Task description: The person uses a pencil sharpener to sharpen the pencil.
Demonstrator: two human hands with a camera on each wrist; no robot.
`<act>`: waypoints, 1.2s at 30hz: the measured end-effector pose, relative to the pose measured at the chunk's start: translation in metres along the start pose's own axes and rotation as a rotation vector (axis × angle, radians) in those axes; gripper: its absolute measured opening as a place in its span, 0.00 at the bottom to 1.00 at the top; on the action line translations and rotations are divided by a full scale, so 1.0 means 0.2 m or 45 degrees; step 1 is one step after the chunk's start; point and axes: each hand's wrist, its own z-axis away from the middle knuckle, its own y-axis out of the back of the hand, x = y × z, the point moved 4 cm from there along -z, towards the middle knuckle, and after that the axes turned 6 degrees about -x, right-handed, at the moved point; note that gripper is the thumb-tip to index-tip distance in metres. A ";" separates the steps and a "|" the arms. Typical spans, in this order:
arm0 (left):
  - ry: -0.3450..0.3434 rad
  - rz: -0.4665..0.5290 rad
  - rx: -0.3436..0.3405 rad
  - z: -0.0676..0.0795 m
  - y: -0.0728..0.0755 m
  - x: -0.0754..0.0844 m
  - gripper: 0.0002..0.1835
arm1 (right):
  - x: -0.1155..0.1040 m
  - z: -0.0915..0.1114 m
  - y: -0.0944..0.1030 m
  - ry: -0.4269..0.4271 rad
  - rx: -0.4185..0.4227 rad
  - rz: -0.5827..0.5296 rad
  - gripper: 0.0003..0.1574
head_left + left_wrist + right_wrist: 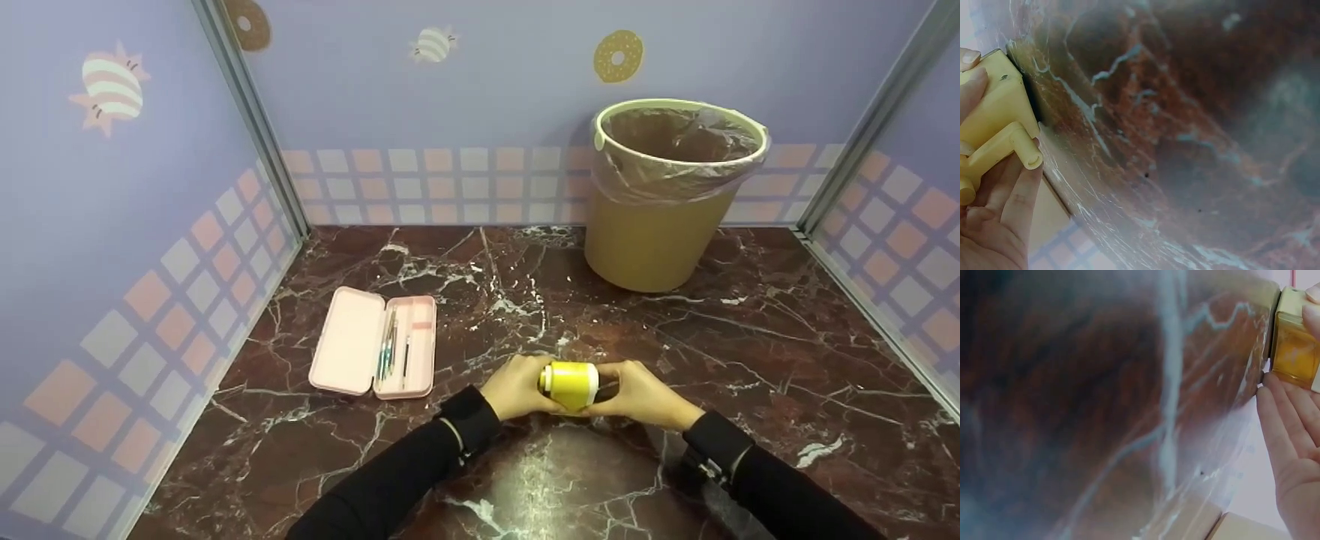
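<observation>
A yellow hand-crank pencil sharpener (570, 385) is between my two hands on the dark marbled tabletop. My left hand (516, 388) grips its left end, beside the crank handle (996, 147) in the left wrist view. At the other end, my right hand (643, 394) holds it with thumb and fingers. In the right wrist view, an amber see-through part (1294, 354) of the sharpener shows near the fingertips. The fingers partly cover both ends of the sharpener.
An open pink pencil case (349, 341) with several slim brushes or pens lies to the left. A tall lined waste bin (652, 232) stands at the back right. Pale flecks (517, 292) dot the tabletop behind my hands. Patterned panels (465, 90) enclose the back and sides.
</observation>
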 end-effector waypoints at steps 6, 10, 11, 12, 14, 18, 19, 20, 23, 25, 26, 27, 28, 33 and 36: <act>0.006 0.026 -0.014 0.00 0.00 0.00 0.28 | 0.00 0.00 0.01 0.000 0.029 0.067 0.30; 0.013 0.026 -0.012 0.00 0.00 0.00 0.29 | 0.00 0.01 0.01 -0.002 0.020 0.058 0.30; 0.015 0.028 -0.012 0.00 0.00 0.00 0.29 | 0.00 0.01 0.01 0.000 0.022 0.061 0.30; 0.015 0.029 -0.014 0.00 0.00 0.00 0.29 | 0.00 0.01 0.01 0.005 0.026 0.067 0.30; 0.014 0.031 -0.017 0.00 0.00 0.00 0.29 | 0.00 0.01 0.01 0.011 0.038 0.083 0.29; 0.001 0.011 -0.021 0.00 0.00 0.00 0.28 | 0.00 0.01 0.00 0.014 0.033 0.050 0.27; -0.001 0.004 -0.020 0.00 0.00 0.00 0.28 | 0.00 0.01 0.00 0.011 0.029 0.036 0.26; -0.003 -0.004 -0.019 0.00 0.00 0.00 0.28 | 0.00 0.01 -0.01 0.012 0.024 0.021 0.25; -0.008 -0.015 -0.013 0.00 0.00 -0.01 0.28 | 0.01 0.01 -0.01 0.013 0.019 0.005 0.25; -0.007 -0.015 -0.011 0.00 0.00 -0.01 0.27 | 0.01 0.01 -0.01 0.010 0.025 0.026 0.27; -0.007 -0.014 -0.011 0.00 0.00 0.00 0.27 | 0.01 0.01 -0.01 0.011 0.028 0.037 0.27; -0.007 -0.014 -0.012 0.00 0.00 0.00 0.27 | 0.01 0.01 -0.01 0.010 0.032 0.050 0.28; -0.007 -0.012 -0.013 0.01 0.00 0.00 0.27 | 0.02 0.01 -0.01 0.009 0.035 0.061 0.28; -0.017 -0.016 -0.011 0.01 -0.01 0.00 0.28 | 0.01 0.01 -0.01 0.015 0.017 0.041 0.30; -0.018 -0.020 -0.007 0.01 0.00 0.00 0.28 | 0.02 0.02 -0.01 0.015 0.006 0.006 0.31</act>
